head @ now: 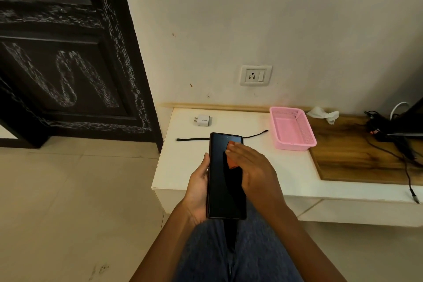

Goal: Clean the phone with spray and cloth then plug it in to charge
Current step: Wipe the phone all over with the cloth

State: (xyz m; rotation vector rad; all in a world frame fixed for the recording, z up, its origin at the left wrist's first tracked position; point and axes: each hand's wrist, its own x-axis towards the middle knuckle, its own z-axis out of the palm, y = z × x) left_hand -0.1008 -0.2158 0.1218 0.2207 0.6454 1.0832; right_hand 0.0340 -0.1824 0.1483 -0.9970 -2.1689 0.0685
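The left hand (198, 186) grips the phone (225, 176) by its left edge, screen up, held above the near edge of the white table (183, 167). The right hand (250, 168) presses an orange cloth (231, 162) flat on the screen's upper right. Beyond the phone on the table lie a black cable (192, 139) and white charger (202, 120); the pink basket (291, 128) sits to the right of the phone.
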